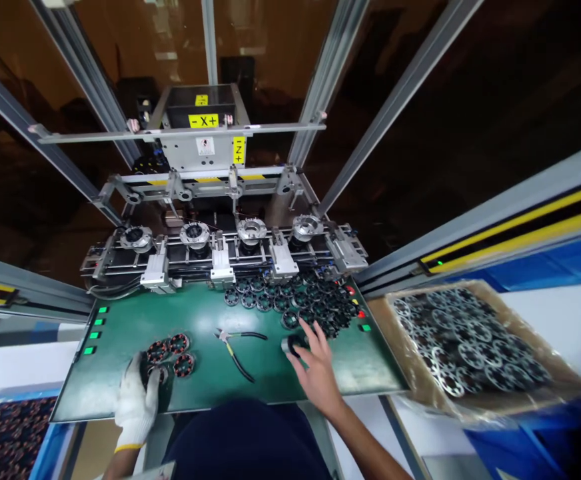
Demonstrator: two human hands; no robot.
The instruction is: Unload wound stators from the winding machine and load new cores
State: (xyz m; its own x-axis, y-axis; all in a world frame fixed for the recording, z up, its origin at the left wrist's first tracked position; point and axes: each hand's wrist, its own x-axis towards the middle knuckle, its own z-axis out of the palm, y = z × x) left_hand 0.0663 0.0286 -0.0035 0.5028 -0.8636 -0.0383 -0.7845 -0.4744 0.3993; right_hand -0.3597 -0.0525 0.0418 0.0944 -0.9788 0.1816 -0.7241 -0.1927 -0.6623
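On the left of the green tabletop (205,387), my left hand (135,400), in a white knit glove, has its thumb and fingers around a stator wound with copper wire (157,373). Three more wound stators, including this one (184,365), lie just beyond and beside it. My bare right hand (315,367) has its thumb and fingers about a black, silver-edged stator core (290,344), which looks tilted. Behind that hand spreads a cluster of black stator cores (265,302). Between my hands rest cutting pliers (233,347) with their handles spread.
A machine with several round metal fixtures (251,230) stands along the table's far edge. At right, a plastic-lined box (385,320) holds many bare cores. A blue bin (45,437) of wound stators sits low left. Yellow-striped side posts (520,243) flank the table.
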